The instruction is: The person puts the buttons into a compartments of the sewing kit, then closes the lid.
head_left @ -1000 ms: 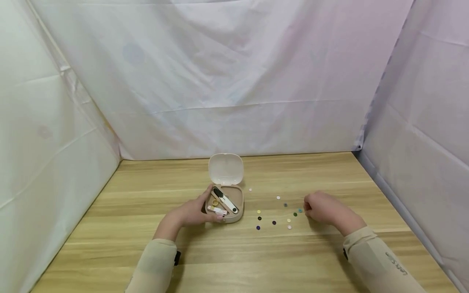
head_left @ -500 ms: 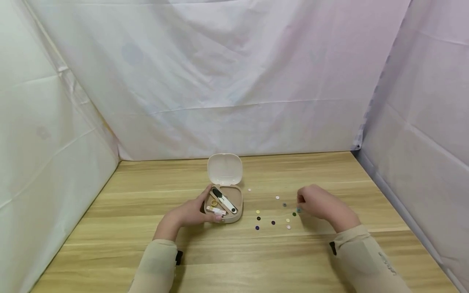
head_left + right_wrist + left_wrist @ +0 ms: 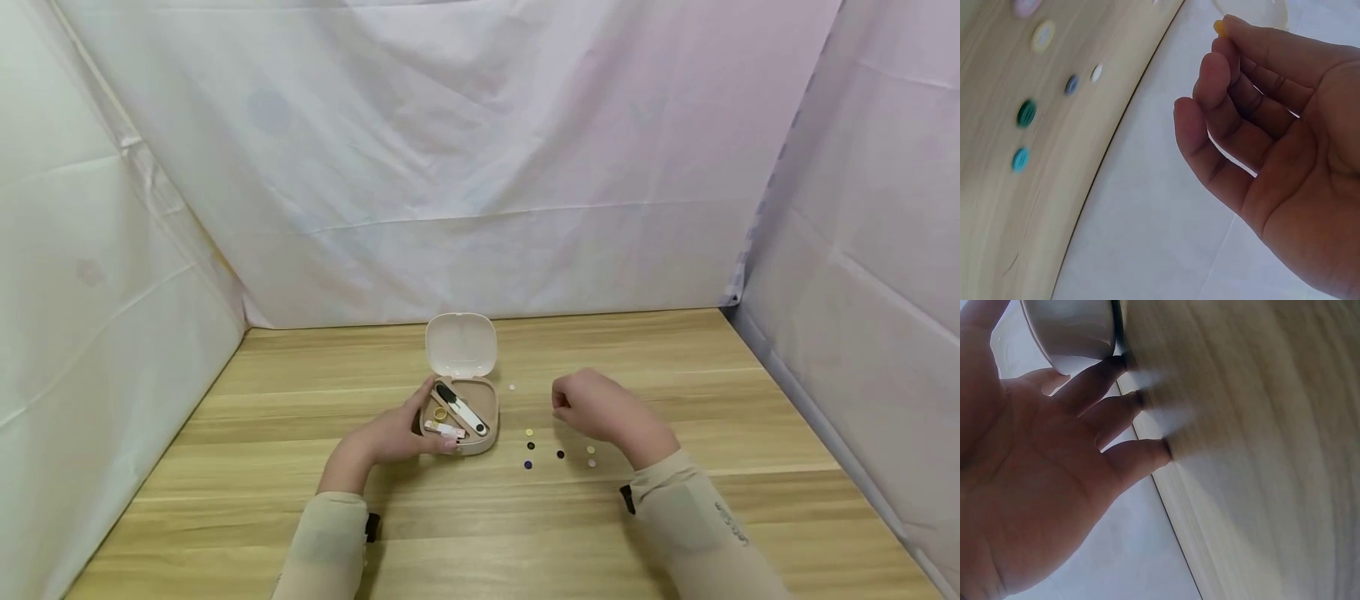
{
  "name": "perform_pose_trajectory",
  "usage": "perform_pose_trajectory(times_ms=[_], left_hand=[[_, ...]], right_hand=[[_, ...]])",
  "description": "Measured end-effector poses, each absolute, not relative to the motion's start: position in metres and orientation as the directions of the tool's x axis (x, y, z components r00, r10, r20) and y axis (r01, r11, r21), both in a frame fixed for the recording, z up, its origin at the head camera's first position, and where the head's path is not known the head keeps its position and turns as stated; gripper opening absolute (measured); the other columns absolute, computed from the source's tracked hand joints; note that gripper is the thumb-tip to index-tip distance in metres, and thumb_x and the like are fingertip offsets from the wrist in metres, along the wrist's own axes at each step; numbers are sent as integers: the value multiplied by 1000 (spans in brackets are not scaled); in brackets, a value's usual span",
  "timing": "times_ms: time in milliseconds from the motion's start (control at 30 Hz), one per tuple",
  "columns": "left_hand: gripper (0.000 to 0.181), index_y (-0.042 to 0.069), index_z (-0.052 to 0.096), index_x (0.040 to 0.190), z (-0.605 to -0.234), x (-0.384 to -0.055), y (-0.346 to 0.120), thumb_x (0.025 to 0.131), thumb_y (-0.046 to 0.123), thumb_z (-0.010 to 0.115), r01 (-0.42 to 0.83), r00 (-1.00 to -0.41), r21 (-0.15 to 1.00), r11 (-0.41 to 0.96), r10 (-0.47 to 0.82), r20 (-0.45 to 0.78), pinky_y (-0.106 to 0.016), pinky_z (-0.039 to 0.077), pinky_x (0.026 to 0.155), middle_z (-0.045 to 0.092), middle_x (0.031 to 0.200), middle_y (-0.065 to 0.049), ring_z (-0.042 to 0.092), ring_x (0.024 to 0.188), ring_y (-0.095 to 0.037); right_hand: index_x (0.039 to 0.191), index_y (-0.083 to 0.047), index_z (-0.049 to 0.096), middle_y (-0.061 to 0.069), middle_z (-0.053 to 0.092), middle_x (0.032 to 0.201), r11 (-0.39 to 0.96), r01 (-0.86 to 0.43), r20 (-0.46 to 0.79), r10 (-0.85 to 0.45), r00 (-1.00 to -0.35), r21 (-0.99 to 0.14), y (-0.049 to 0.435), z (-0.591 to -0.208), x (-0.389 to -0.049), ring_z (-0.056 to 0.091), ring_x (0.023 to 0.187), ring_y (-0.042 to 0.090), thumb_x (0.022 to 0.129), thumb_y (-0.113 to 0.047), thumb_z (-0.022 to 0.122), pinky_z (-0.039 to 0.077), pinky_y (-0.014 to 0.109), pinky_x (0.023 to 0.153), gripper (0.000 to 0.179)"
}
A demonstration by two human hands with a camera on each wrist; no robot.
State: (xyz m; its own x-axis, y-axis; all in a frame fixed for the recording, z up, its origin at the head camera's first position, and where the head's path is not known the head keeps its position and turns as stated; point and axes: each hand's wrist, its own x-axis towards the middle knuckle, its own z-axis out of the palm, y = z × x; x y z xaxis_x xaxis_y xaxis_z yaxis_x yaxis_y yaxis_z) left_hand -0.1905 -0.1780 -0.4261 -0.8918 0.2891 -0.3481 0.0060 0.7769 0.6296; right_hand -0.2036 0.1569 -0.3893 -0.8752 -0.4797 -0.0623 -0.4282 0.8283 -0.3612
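My left hand (image 3: 397,432) holds an open beige sewing box (image 3: 483,395) at its left side, thumb at the front and index finger towards the back. Inside lie white-and-black thread snips (image 3: 461,410), a gold ring (image 3: 440,413) and a small pink-and-white item (image 3: 445,430). In the left wrist view, the other fingertips (image 3: 1163,452) reach the tabletop. My right hand (image 3: 603,408), raised over the table right of the box, pinches a small yellow button (image 3: 1219,27) between thumb and index finger. Its other fingers are loosely curled.
Loose buttons lie right of the box, among them yellow (image 3: 529,432), black (image 3: 531,446), navy (image 3: 528,465) and white (image 3: 512,387) ones. Green (image 3: 1026,113) and turquoise (image 3: 1020,159) buttons are hidden by my right hand in the head view. The lid (image 3: 461,346) stands up behind.
My right hand has moved left towards the box, now covering the green, turquoise, grey and one white button in the head view. My left hand and the box stay put.
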Motion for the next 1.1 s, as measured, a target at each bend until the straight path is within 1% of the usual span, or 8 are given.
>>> perform_pose_trajectory(times_ms=[133,300,433,567,667,800,967,1100], left_hand=[[123,28,5,174,-428,-192,-178,85,59,85,8,-893,632,775,290,-343,-66,35,125,31,173,-23,37,156,-49],[123,29,4,173,-427,-191,-180,85,60,85,5,-896,631,776,283,-342,-67,35,124,32,172,-24,38,155,-50],[123,29,5,174,-426,-192,-180,85,60,85,7,-900,628,778,279,-335,-67,36,123,33,172,-25,40,154,-50],[124,27,6,174,-428,-193,-177,85,59,85,9,-901,639,770,283,-329,-66,37,123,33,172,-25,41,154,-49],[123,27,7,174,-430,-192,-176,84,58,86,4,-902,650,760,283,-325,-66,37,123,34,171,-25,42,153,-48],[123,27,7,174,-431,-191,-174,84,58,86,2,-906,655,756,278,-319,-65,37,123,34,171,-24,42,153,-48],[123,22,1,174,-431,-190,-172,88,60,82,27,-900,640,768,298,-319,-65,34,126,26,175,-24,35,158,-47],[123,22,-2,173,-430,-188,-170,90,63,78,39,-895,615,787,302,-329,-66,31,127,22,175,-28,29,160,-49]], right_hand=[[84,-11,70,-2,66,78,830,-431,-43,-475,-879,-353,146,-388,-205,54,68,10,99,-9,72,50,29,66,15],[87,-11,71,-2,67,79,821,-412,16,-442,-897,-394,124,-387,-208,56,69,11,102,-14,71,51,29,67,15],[86,-12,71,-2,66,77,801,-419,92,-422,-902,-427,105,-392,-210,56,68,11,101,-14,71,51,29,65,15],[86,-12,74,-3,67,77,795,-424,110,-420,-901,-434,93,-400,-210,57,67,10,100,-13,73,52,29,65,14],[88,-12,77,-3,71,79,794,-448,109,-445,-889,-412,87,-403,-210,58,68,10,100,-13,74,54,29,67,13],[90,-12,80,-2,74,83,792,-499,112,-494,-862,-350,83,-406,-211,59,70,8,100,-13,73,57,31,71,12],[84,-13,78,-3,71,78,791,-541,106,-535,-838,-286,81,-407,-215,57,66,9,100,-12,69,54,31,67,17],[79,-15,74,-4,66,73,796,-545,80,-545,-835,-264,82,-409,-218,54,63,10,100,-13,68,50,29,62,22]])
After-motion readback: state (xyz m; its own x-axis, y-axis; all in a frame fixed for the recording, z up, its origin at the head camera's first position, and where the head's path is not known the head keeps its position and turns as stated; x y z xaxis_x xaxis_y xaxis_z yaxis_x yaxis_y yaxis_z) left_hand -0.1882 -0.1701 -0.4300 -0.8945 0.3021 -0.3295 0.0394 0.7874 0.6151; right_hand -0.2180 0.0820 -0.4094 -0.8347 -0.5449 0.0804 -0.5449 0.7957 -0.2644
